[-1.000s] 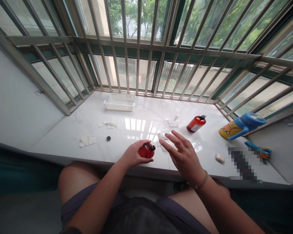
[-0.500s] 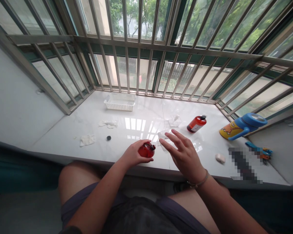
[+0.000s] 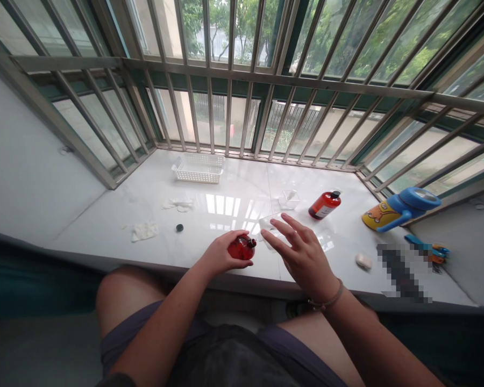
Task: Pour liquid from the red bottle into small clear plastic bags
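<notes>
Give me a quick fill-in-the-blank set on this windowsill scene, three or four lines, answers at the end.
1. The left hand grips a small ____ bottle at the sill's near edge.
2. The right hand hovers with its fingers ____, holding nothing.
3. The white slotted basket sits at the ____ of the sill, near the window bars.
4. The larger red bottle lies on its ____ beside the blue and yellow flashlight.

Missing words: red; spread; back; side

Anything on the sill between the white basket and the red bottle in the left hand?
Head view: bare marble between white basket and red bottle, held in left hand.
</notes>
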{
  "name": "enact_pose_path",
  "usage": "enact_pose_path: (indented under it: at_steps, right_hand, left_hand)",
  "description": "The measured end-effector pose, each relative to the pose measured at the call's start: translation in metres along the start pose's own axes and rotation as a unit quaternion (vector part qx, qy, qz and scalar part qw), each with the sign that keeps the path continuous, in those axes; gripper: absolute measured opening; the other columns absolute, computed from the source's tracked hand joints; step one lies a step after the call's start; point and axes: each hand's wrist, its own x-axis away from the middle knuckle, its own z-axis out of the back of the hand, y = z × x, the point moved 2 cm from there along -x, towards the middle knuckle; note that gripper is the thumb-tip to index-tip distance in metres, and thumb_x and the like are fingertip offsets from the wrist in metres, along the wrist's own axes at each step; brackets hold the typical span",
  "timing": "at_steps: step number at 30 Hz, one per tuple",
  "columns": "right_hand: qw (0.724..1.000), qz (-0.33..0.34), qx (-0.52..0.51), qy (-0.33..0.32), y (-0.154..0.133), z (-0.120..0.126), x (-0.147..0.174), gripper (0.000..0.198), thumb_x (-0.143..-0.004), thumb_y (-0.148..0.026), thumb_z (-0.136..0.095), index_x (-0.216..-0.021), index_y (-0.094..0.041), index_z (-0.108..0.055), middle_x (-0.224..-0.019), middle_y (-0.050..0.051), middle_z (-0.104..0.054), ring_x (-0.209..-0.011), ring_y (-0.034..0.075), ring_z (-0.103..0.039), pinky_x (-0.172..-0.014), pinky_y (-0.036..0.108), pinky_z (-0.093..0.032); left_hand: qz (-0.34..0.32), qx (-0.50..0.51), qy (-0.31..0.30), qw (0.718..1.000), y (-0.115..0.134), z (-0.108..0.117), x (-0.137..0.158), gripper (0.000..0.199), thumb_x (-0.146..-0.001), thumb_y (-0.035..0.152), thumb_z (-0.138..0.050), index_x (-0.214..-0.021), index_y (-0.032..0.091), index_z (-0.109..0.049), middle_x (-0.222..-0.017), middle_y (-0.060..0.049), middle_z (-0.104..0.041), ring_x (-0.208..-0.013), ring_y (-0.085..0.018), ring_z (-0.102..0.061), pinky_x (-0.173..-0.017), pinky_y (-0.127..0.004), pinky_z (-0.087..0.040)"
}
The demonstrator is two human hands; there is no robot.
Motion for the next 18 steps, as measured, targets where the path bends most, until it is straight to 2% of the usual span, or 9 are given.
enact_pose_path:
  at_steps: [18]
  right_hand:
    - [0.999, 0.026, 0.020, -0.010, 0.0003, 0.0048, -0.0055, 0.060, -0.101, -0.003, -0.059, -0.152, -0.034, -0.059, -0.156, 0.008, -0.064, -0.156, 0.035, -0.047, -0.111, 0.051, -0.052]
  left_hand:
    - [0.002, 0.013, 0.001, 1.000, 0.0001, 0.0010, 0.0003, 0.086, -0.068, 0.044, -0.100, -0.145, 0.029, -0.064, -0.147, -0.010, -0.071, -0.131, -0.034, -0.069, -0.118, -0.048, -0.055]
